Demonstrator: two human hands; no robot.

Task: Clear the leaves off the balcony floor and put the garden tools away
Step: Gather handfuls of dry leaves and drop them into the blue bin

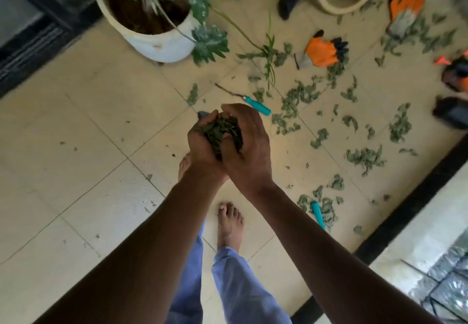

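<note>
Dark green crumpled leaf clump (pixel 222 131) at frame centre, clasped between cupped left hand (pixel 202 143) and right hand (pixel 249 146); its underside hidden.

Home balcony: beige tiled floor (pixel 76 146), potted plant (pixel 152 12), scattered garden gloves (pixel 324 51).

Floor tiles (pixel 76 133): plain cream with thin dark joints. Scattered leaves (pixel 366 157): dull green. Pot (pixel 157 42): white, holding dark brown soil. Right of the pot, two gloves (pixel 324 51) (pixel 405 12): orange and grey, one with black fingertips. Tool handles (pixel 259 107) (pixel 317 213): teal. Trousers (pixel 243 288): light blue.
</note>
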